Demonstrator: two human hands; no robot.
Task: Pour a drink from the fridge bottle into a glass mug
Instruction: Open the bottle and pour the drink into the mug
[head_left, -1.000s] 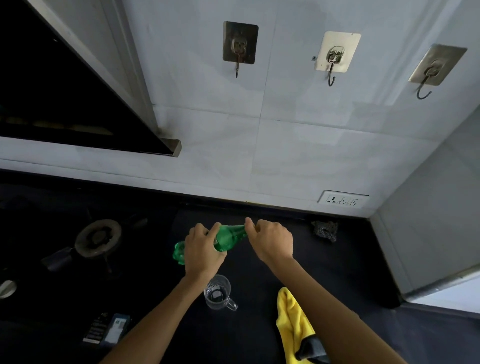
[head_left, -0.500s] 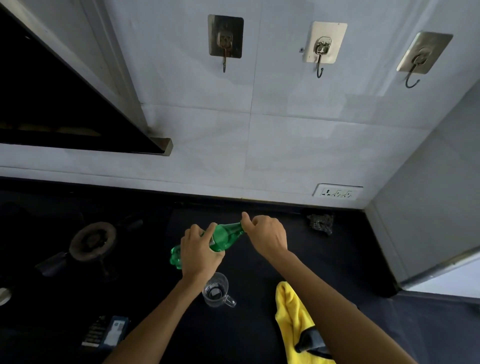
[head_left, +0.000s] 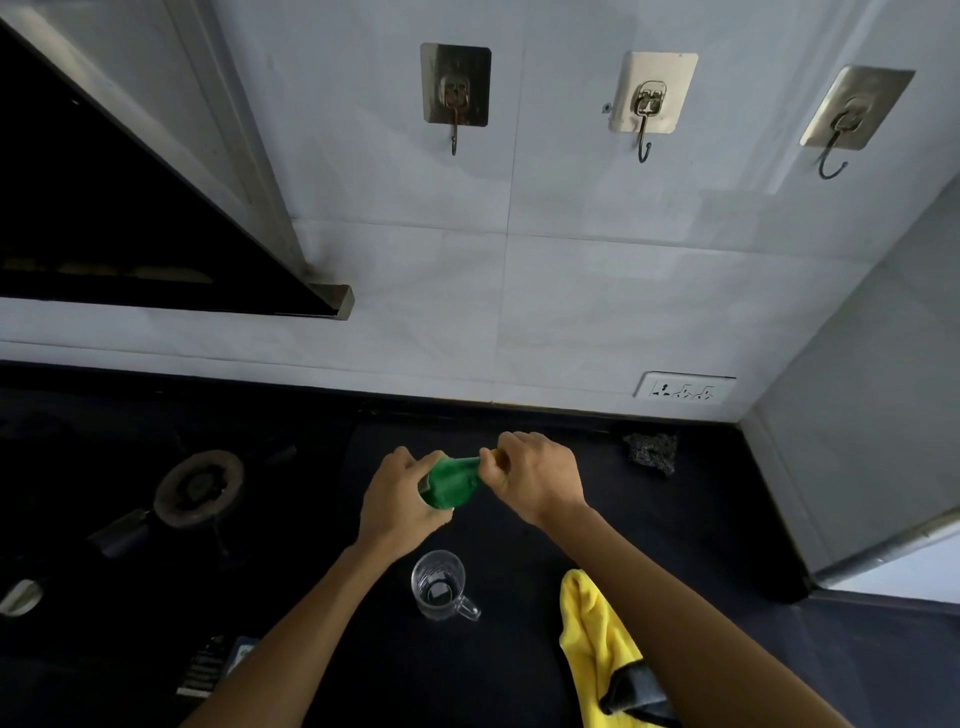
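- Green plastic bottle (head_left: 451, 483): held in the air over the black countertop (head_left: 670, 525), lying nearly on its side, neck end to the right.
- Left hand (head_left: 397, 499): fingers curled round the bottle's body, a firm wrap.
- Right hand (head_left: 535, 478): fingertips and thumb pinched on the neck end. The cap is hidden under them, so on or off cannot be told.
- Clear glass mug with a side handle (head_left: 439, 584): upright on the counter, just nearer the person than the bottle, between the forearms. Looks empty.
- Step, as judged: opening the cap. Pouring not yet begun.
- Next move calls for the cap clear, the neck brought back over the mug's rim, then a slow tilt. The mouth is narrow and the mug is unsteadied.
- Room: yellow cloth (head_left: 597, 649) just right of the mug, under the right forearm. Round gas burner (head_left: 200, 486) well apart to the left.
- Dark scrubber (head_left: 652, 452) sits near the back wall. Grey side panel (head_left: 857, 389) closes the right.
- Bare counter lies around the mug for setting the cap down.
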